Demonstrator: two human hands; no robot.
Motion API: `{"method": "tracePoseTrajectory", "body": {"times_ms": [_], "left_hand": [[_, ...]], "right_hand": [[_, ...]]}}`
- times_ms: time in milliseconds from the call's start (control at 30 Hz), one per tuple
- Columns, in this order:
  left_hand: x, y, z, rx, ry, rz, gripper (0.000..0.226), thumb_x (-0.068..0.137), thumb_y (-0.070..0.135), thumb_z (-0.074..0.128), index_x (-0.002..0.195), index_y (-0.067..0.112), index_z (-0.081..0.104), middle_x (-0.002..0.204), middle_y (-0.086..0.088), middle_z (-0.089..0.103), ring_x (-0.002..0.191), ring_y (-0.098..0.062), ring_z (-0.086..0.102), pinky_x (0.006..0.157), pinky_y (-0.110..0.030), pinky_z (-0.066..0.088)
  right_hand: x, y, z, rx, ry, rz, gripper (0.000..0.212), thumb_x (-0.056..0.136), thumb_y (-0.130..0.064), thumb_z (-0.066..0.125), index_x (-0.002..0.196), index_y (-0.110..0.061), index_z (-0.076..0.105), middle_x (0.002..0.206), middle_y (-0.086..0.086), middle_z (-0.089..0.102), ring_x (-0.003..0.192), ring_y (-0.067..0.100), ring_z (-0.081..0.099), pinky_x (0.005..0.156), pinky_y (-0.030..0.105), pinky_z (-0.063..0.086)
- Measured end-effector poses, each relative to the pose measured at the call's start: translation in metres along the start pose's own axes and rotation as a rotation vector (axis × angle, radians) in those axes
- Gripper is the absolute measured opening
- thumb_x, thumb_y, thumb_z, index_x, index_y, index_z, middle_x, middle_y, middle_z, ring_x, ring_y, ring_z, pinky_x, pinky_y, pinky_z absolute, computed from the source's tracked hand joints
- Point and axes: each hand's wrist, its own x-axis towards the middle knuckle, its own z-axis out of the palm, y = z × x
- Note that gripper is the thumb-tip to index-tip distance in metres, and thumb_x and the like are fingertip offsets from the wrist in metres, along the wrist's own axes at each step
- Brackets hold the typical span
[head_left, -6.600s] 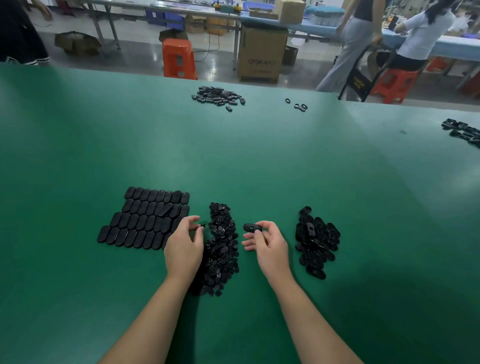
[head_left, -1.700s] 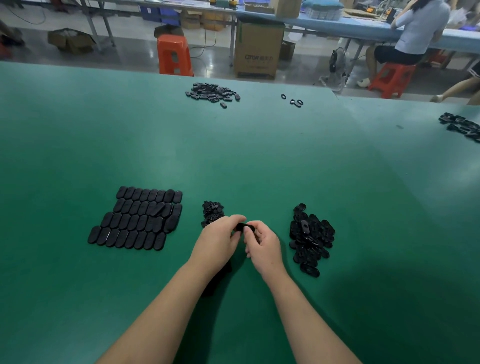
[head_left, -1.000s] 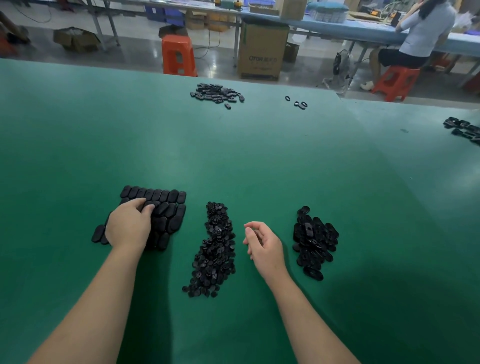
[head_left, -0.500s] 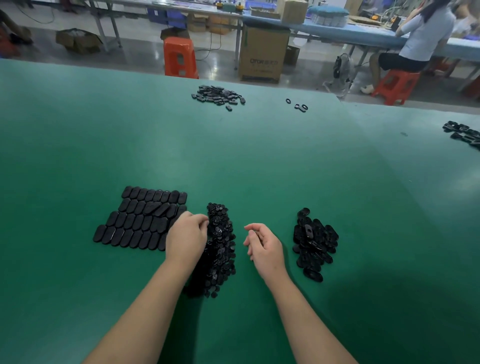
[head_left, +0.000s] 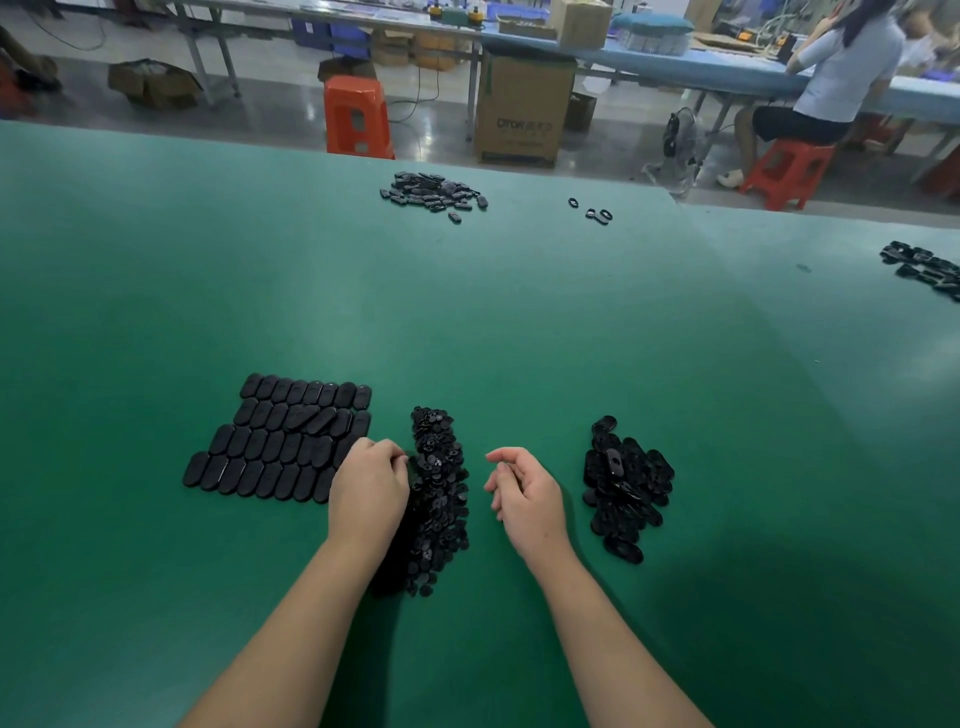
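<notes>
- Left hand (head_left: 369, 488) is at the left edge of the strip of small black pieces (head_left: 441, 483). Its fingertips (head_left: 397, 458) are bunched together and touching the strip; whether they pinch a piece, I cannot tell.
- Right hand (head_left: 524, 493) sits just off the strip's right side, palm turned inward, fingers loosely curled, nothing in it.
- The strip runs away from the person, right between the two hands. The left hand and forearm cover its near left flank.
- Just left of it is the block of oval black covers (head_left: 280, 441), laid in neat rows with a couple askew on top. The left hand hides its near right corner.
- Right of the right hand, near but apart, there's a loose heap of black oval shells (head_left: 626, 493).
- Everything lies on the green table (head_left: 519, 312).
- Far across lies a scattered pile (head_left: 434, 189), with three small rings (head_left: 592, 210) to its right and more black parts (head_left: 930, 270) at the right edge.
- Beyond the table stand an orange stool (head_left: 357, 117), a cardboard box (head_left: 522, 109) and a floor fan (head_left: 678, 140). A seated person (head_left: 841, 73) is on a red stool (head_left: 784, 171).
</notes>
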Motion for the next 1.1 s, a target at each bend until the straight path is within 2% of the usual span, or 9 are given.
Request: {"method": "tracePoseTrajectory", "body": {"times_ms": [133,267,467,633,733,800,900,1033,1100], "left_hand": [[0.001,0.0,0.002,0.006,-0.004,-0.016,0.013,0.098,0.02,0.059,0.096,0.012,0.07,0.093,0.001,0.058,0.07,-0.014,0.056,0.065,-0.032,0.049],[0.003,-0.005,0.001,-0.054,0.026,0.005,0.018,0.097,0.018,0.063,0.109,0.01,0.073,0.097,-0.001,0.06,0.077,-0.018,0.059,0.071,-0.036,0.053],[-0.006,-0.012,0.006,-0.015,0.074,0.106,0.012,0.097,0.019,0.064,0.097,0.011,0.072,0.091,0.005,0.058,0.063,-0.014,0.057,0.054,-0.027,0.044],[-0.004,-0.01,0.004,-0.041,0.059,0.122,0.006,0.097,0.02,0.062,0.096,0.016,0.066,0.092,0.007,0.063,0.065,-0.01,0.057,0.056,-0.029,0.047],[-0.005,-0.011,0.004,-0.105,0.051,0.102,0.005,0.097,0.02,0.061,0.092,0.021,0.059,0.082,0.011,0.063,0.061,-0.003,0.056,0.053,-0.025,0.042],[-0.006,-0.011,0.004,-0.125,0.048,0.1,0.01,0.096,0.019,0.062,0.09,0.024,0.056,0.077,0.015,0.06,0.055,-0.002,0.054,0.049,-0.021,0.036],[-0.005,-0.012,0.004,-0.149,0.047,0.102,0.012,0.095,0.018,0.063,0.089,0.025,0.056,0.077,0.017,0.058,0.058,-0.001,0.054,0.051,-0.021,0.039],[-0.005,-0.012,0.005,-0.142,0.061,0.129,0.009,0.095,0.017,0.064,0.09,0.022,0.059,0.081,0.014,0.058,0.067,0.001,0.055,0.057,-0.024,0.046],[-0.005,-0.012,0.006,-0.135,0.066,0.143,0.007,0.095,0.017,0.064,0.09,0.02,0.06,0.082,0.013,0.058,0.068,0.001,0.054,0.059,-0.024,0.045]], "right_hand": [[-0.001,0.0,0.0,-0.007,0.003,-0.005,0.026,0.104,-0.011,0.047,0.099,-0.028,0.066,0.072,-0.009,0.066,0.059,0.007,0.054,0.059,0.036,0.05],[0.0,0.0,0.001,-0.013,0.002,-0.012,0.026,0.104,-0.012,0.047,0.099,-0.029,0.066,0.073,-0.01,0.066,0.059,0.007,0.054,0.058,0.036,0.051],[0.001,-0.003,0.002,-0.11,-0.062,-0.004,0.021,0.103,-0.017,0.051,0.098,-0.034,0.063,0.083,0.006,0.068,0.062,0.008,0.054,0.065,0.043,0.055],[0.011,-0.019,-0.012,-0.245,-0.202,0.014,0.013,0.103,-0.025,0.052,0.099,-0.032,0.063,0.086,-0.005,0.07,0.06,-0.001,0.058,0.064,0.027,0.057],[0.025,-0.03,-0.037,-0.573,-0.043,-0.083,0.013,0.102,-0.026,0.055,0.103,-0.025,0.068,0.093,-0.01,0.072,0.064,0.004,0.061,0.065,0.027,0.057],[0.039,-0.036,-0.06,-0.783,0.095,-0.115,0.015,0.1,-0.027,0.056,0.106,-0.022,0.068,0.101,-0.005,0.072,0.083,0.014,0.066,0.075,0.032,0.056],[0.061,-0.039,-0.092,-0.951,0.191,-0.025,0.021,0.099,-0.03,0.057,0.113,-0.018,0.066,0.113,0.004,0.068,0.101,0.026,0.065,0.081,0.034,0.051],[0.079,-0.037,-0.113,-1.072,0.122,0.209,0.037,0.098,-0.045,0.058,0.117,-0.014,0.058,0.116,0.005,0.063,0.103,0.028,0.064,0.077,0.033,0.05],[0.084,-0.036,-0.115,-1.115,0.079,0.294,0.043,0.095,-0.052,0.061,0.113,-0.013,0.056,0.107,0.004,0.064,0.096,0.027,0.063,0.069,0.03,0.045]]}}
